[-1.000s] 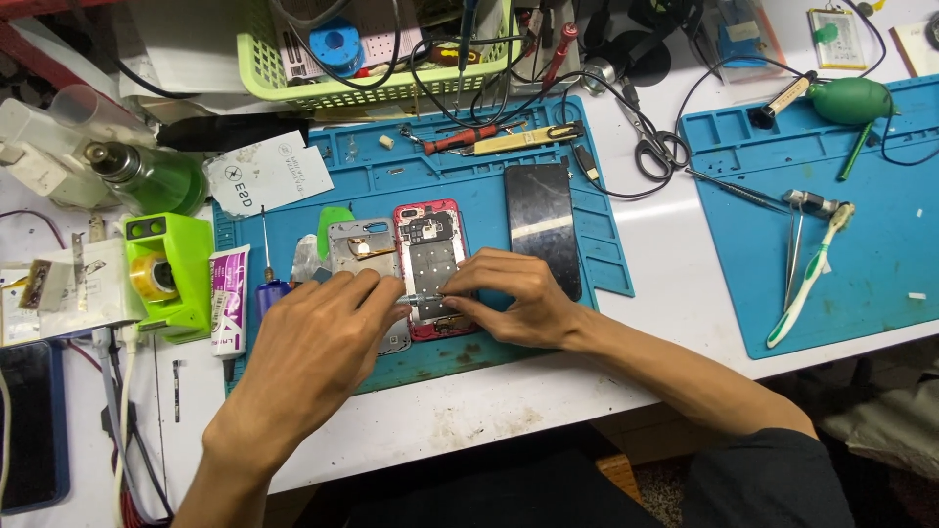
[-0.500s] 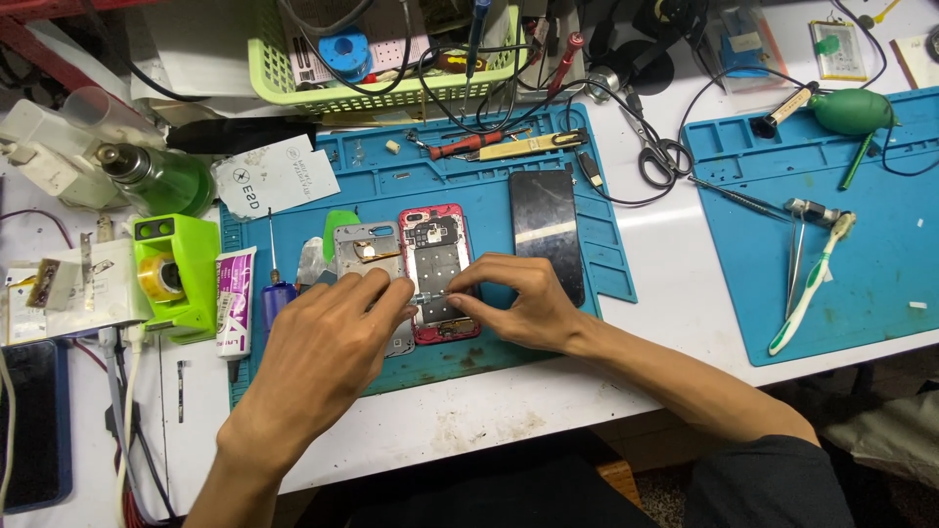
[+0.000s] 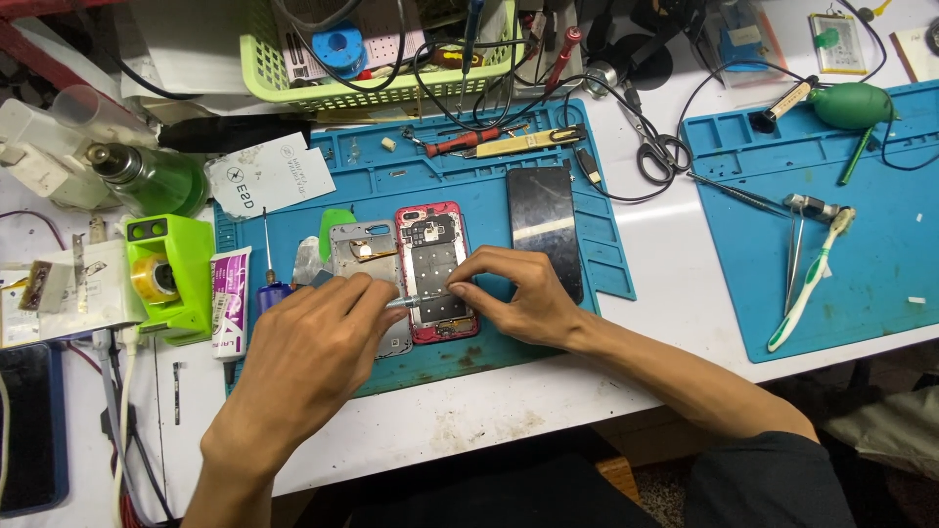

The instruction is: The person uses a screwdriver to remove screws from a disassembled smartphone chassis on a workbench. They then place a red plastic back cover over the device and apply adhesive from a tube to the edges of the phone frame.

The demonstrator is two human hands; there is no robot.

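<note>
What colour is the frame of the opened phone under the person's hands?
Red: the opened phone has a red rim around its dark insides, seen best in the head view.

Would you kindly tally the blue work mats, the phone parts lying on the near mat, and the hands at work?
Blue silicone work mats: 2
Phone parts (red open phone frame, silver metal plate, black glass screen): 3
Hands (left hand, right hand): 2
Total: 7

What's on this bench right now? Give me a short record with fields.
Setting: blue work mat on a white bench
Main item: opened red phone, insides showing
Left hand: holds a thin tool at the phone's edge
Right hand: fingertips resting on the phone
Beside phone: grey metal plate to its left, black screen panel to its right
</note>
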